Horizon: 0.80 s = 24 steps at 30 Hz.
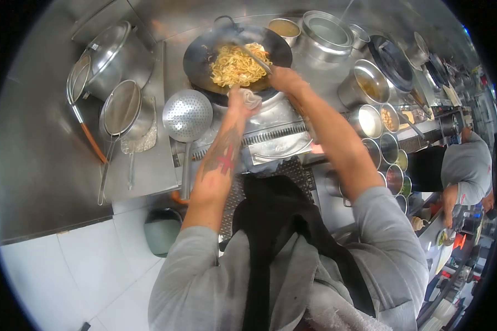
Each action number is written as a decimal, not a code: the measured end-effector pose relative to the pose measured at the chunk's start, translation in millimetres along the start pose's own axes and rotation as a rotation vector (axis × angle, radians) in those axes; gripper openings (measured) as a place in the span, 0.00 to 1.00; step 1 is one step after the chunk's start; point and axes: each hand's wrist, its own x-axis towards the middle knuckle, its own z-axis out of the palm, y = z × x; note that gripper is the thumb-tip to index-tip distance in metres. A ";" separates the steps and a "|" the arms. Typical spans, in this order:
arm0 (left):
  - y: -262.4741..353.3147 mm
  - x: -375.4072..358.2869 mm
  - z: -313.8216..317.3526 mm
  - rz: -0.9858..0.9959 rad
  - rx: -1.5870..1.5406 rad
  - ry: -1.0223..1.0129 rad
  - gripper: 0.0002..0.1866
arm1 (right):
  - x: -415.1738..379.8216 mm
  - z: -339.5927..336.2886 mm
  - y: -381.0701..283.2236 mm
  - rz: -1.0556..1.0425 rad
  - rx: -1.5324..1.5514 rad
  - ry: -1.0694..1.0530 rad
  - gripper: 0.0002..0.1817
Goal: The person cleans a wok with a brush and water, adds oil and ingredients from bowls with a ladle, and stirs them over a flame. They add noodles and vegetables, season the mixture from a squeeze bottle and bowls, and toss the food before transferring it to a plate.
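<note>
A dark wok sits on the stove and holds a heap of yellow noodles, with some steam over it. My left hand is closed at the near side of the wok, gripping its edge through a folded pale cloth. Closed round the handle of a long metal cooking utensil, my right hand is over the wok's right side. The utensil reaches up and left across the noodles, and its working end is blurred among them.
Left of the wok lie a perforated skimmer, a mesh strainer and a large lidded pot. Metal pots and several ingredient containers line the right. Another person stands farther right. A bin is on the floor.
</note>
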 end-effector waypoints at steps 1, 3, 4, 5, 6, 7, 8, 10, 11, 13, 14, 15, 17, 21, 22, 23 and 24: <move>1.0 -10.0 1.7 -0.001 0.008 0.002 0.17 | -24.7 -10.0 4.0 -0.102 -0.219 0.072 0.22; 5.0 -24.4 11.2 -0.067 0.002 -0.015 0.15 | -63.0 -30.6 17.1 -0.202 -0.438 0.153 0.23; 2.9 -15.3 8.6 -0.064 0.005 -0.017 0.15 | -77.4 -38.6 26.8 -0.249 -0.460 0.211 0.20; 0.1 6.6 1.9 0.000 -0.001 -0.032 0.13 | -87.3 -47.8 33.1 -0.295 -0.481 0.272 0.18; -0.5 27.0 -3.1 0.063 -0.003 -0.048 0.11 | -95.3 -56.4 35.8 -0.292 -0.477 0.279 0.18; -0.6 41.1 -14.4 0.050 0.000 -0.036 0.11 | -110.0 -58.4 40.5 -0.283 -0.550 0.290 0.18; 3.3 54.3 -27.9 0.036 0.057 -0.126 0.08 | -126.1 -62.2 45.0 -0.282 -0.628 0.295 0.18; -3.7 7.4 -15.1 0.057 0.027 -0.129 0.06 | -167.5 -100.2 65.2 -0.296 -0.630 0.299 0.28; -15.0 -33.6 -10.1 0.066 0.034 -0.131 0.06 | -200.8 -127.2 63.6 -0.316 -0.621 0.277 0.28; -37.8 -98.7 -8.6 0.106 0.102 -0.084 0.11 | -257.1 -161.1 57.2 -0.339 -0.613 0.247 0.29; -29.0 -116.8 8.0 0.117 0.103 -0.087 0.11 | -272.1 -171.8 53.6 -0.296 -0.574 0.166 0.28; -20.8 -132.8 23.8 0.087 0.048 -0.082 0.11 | -277.9 -176.2 52.1 -0.247 -0.533 0.085 0.26; -9.4 -96.9 13.8 0.097 0.037 -0.195 0.11 | -253.1 -144.8 51.5 -0.260 -0.539 0.078 0.27; -59.5 -6.9 -17.8 0.230 -0.065 -0.106 0.09 | -174.6 -52.7 30.0 -0.246 -0.519 0.120 0.24; -74.7 -12.8 -34.2 0.240 0.124 -0.102 0.07 | -158.3 -32.1 33.8 -0.253 -0.512 0.197 0.23; -92.0 -17.7 -47.7 0.235 0.128 -0.101 0.07 | -161.7 -28.9 32.1 -0.247 -0.509 0.195 0.23; -107.0 -20.1 -55.6 0.199 0.143 -0.007 0.07 | -166.6 -28.8 29.3 -0.243 -0.502 0.226 0.20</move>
